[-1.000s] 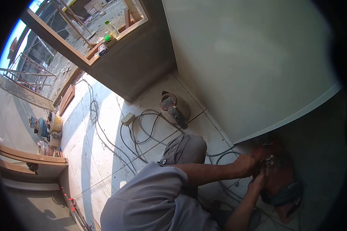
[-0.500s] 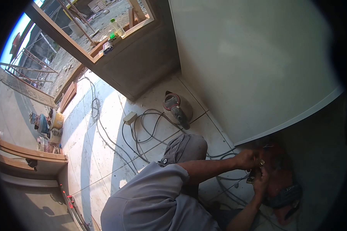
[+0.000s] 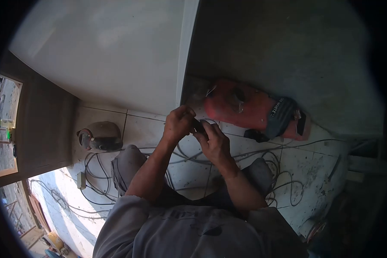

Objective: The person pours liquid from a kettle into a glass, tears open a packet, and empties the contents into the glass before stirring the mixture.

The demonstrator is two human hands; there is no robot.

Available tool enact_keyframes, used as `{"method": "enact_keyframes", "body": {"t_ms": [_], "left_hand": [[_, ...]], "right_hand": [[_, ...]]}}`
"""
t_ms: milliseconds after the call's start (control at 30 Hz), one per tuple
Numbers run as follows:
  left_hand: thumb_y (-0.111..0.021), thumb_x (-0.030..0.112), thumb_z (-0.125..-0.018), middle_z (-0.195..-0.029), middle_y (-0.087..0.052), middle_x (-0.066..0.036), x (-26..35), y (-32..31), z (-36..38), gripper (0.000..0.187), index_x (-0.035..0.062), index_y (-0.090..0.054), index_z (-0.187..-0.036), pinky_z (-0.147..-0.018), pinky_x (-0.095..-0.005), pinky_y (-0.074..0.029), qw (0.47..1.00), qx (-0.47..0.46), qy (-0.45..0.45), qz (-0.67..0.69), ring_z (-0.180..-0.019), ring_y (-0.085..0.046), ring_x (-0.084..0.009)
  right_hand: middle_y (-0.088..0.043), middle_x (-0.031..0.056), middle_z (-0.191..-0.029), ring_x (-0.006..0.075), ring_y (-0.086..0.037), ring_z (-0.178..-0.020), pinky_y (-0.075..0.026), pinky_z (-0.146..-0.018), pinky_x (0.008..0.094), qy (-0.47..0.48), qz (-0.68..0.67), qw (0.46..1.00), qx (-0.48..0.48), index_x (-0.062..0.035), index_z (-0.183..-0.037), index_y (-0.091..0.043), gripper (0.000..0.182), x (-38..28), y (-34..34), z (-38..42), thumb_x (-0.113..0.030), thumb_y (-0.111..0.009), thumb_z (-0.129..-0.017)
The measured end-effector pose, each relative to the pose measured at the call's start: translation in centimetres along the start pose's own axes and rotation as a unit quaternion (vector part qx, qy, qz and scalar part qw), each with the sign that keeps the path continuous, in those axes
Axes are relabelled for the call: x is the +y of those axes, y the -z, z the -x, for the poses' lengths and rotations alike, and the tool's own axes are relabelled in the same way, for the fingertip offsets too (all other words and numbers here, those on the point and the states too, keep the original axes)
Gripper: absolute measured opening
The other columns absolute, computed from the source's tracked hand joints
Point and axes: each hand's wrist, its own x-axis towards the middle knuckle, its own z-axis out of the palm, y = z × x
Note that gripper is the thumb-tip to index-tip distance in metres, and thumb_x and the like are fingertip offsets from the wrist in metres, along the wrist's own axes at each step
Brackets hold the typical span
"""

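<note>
My left hand is closed, its fingers bent around one end of a small dark object. The fingers and thumb of my right hand pinch the other end from the right. Fingers cover most of this object, so its kind does not show. Both hands are close together above the floor, between my bent knees. Just beyond my right hand lies a red, hard-looking item with a dark hole in its top. Across its right part rests a dark grey piece lettered "WHITE".
A pale panel with a white edge stands ahead on the left. Cables run across the tiled floor around my legs. A grey rounded object with a dark front sits at left, near a pale small box.
My view has swung right and down, so the hands now appear near the middle. The small shiny piece seen at my fingers before no longer shows; a dark object is between them.
</note>
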Motion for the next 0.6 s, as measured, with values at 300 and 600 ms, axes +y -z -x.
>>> {"method": "enact_keyframes", "body": {"t_ms": [300, 600], "left_hand": [[-0.053, 0.008, -0.082, -0.066, -0.061, -0.007, 0.3, -0.3, -0.7, 0.014, 0.0046, -0.061, -0.092, -0.043, -0.0241, -0.041, 0.994, -0.069, 0.088, -0.016, -0.05, -0.055, -0.0115], [-0.065, 0.029, -0.089, -0.078, -0.065, -0.006, 2.7, -1.6, 1.2, 0.028, 0.0029, -0.06, -0.098, -0.06, -0.024, -0.047, 0.976, -0.176, 0.008, 0.127, -0.067, -0.063, -0.0124]], "right_hand": [[-0.057, 0.0129, -0.083, 0.0316, -0.06, -0.072, -0.049, -0.063, 0.0408, 0.014, -0.039, 0.998, -0.045, -0.0038, -0.105, -0.061, 0.021, 2.1, 1.9, -0.4, -0.007, -0.063, -0.084], [-0.06, 0.0017, -0.072, 0.0078, -0.052, -0.06, -0.043, -0.055, 0.0269, -0.217, -0.262, 0.93, -0.139, -0.0014, -0.096, -0.063, 0.018, 3.9, 4.9, -1.2, -0.017, -0.054, -0.093]]}}
